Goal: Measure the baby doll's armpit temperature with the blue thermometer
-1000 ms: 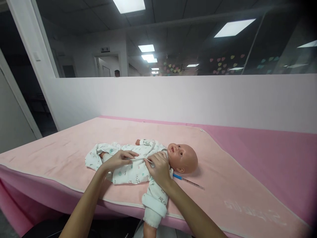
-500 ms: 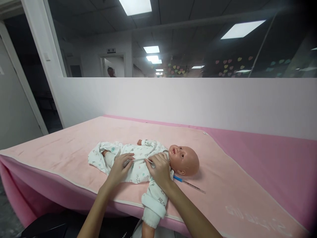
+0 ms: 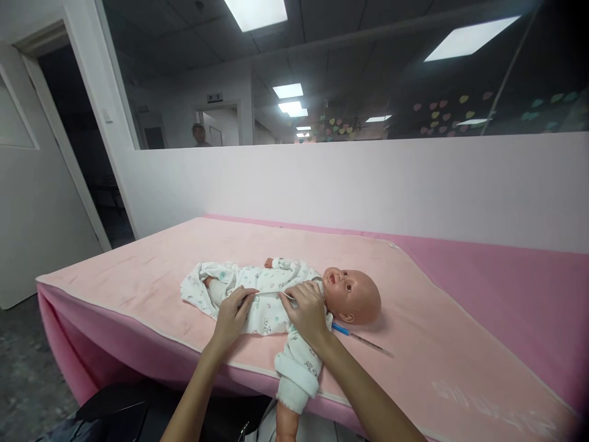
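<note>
- Head view, the only one: doll point(image 3: 352, 296) lies on its back on the pink blanket point(image 3: 138, 276), head toward the person's right, legs to the left, close to the near edge of the table point(image 3: 497, 276).
- It wears a white printed romper point(image 3: 269, 316). One sleeved arm point(image 3: 297, 376) hangs over the table edge, toward the person.
- Left hand point(image 3: 234, 314): fingers curled narrow, tips pinched on the romper's front edge at the belly.
- Right hand point(image 3: 307, 310): closed on the same edge up at the chest, just under the doll's chin.
- A thin white strip of that edge point(image 3: 271, 295) runs taut between the two hands.
- My judgement: the work in hand is on the front closure. To do it well, hold the strip flat and evenly stretched and pull both ends level, so the flap lies smooth over the chest without bunching at the neck.
- Mind the hanging arm: a hard tug toward the near side could slide the doll off the edge.
- Syringe point(image 3: 362, 338) with a blue end lies on the blanket just beside the doll's head, behind the right wrist; keep the forearm from sweeping it.
- A person point(image 3: 199, 134) stands far back, behind the glass.
</note>
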Demonstrator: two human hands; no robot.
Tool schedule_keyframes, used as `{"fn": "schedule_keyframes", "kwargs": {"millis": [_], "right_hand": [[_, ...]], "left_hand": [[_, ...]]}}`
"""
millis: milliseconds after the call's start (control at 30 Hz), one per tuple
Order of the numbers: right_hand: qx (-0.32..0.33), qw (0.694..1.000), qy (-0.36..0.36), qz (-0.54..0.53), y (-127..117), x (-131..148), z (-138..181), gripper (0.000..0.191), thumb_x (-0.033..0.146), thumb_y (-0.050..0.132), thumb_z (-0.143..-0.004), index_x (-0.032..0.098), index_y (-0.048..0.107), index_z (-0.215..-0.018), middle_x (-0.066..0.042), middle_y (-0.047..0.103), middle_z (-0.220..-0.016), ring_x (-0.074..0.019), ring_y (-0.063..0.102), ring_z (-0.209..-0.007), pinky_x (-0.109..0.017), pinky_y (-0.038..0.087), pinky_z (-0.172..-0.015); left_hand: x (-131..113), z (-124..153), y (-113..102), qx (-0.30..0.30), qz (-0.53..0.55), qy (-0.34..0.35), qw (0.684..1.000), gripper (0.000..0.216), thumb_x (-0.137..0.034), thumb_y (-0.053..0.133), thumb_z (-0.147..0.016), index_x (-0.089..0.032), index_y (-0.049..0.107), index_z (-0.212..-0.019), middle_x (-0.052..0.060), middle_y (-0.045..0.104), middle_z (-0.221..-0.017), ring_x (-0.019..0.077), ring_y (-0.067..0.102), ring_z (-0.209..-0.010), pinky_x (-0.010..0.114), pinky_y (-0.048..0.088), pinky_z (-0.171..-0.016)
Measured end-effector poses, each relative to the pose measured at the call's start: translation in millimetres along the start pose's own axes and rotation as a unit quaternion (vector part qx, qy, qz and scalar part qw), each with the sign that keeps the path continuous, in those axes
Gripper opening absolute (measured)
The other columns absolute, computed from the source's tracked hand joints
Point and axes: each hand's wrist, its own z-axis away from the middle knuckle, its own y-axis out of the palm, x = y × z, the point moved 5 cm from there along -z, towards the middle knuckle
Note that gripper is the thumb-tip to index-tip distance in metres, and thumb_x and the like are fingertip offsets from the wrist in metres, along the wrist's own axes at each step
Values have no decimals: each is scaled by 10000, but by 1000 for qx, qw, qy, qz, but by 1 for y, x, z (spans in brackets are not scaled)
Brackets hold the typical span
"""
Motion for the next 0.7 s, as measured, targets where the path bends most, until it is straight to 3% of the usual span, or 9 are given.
{"fn": "schedule_keyframes", "kwargs": {"millis": [100, 367, 700], "right_hand": [[-6, 1000, 0, -1, -1, 0, 0, 248, 264, 504, -843, 186, 511, -608, -2, 549, -600, -125, 465, -614, -291, 327, -734], [-4, 1000, 3, -3, -2, 0, -1, 242, 258, 513, -836, 188, 499, -606, 0, 555, -613, -128, 474, -621, -284, 331, -721], [2, 1000, 4, -14, 0, -2, 0, 237, 256, 519, -832, 187, 495, -607, -5, 562, -614, -131, 475, -619, -290, 332, -710]], "left_hand": [[-2, 1, 0, -2, -10, 16, 1000, 263, -311, 384, -865, -217, 618, -939, 26, 651, -907, 163, 586, -874, 345, 397, -924], [-7, 2, 1, -11, -42, 17, 999, 155, -345, 538, -768, -190, 540, -779, 19, 614, -817, 168, 575, -807, 280, 440, -709], [-18, 2, 6, 23, -130, 71, 989, 150, -301, 456, -819, -214, 567, -770, 19, 650, -766, 177, 584, -776, 387, 421, -895]]}}
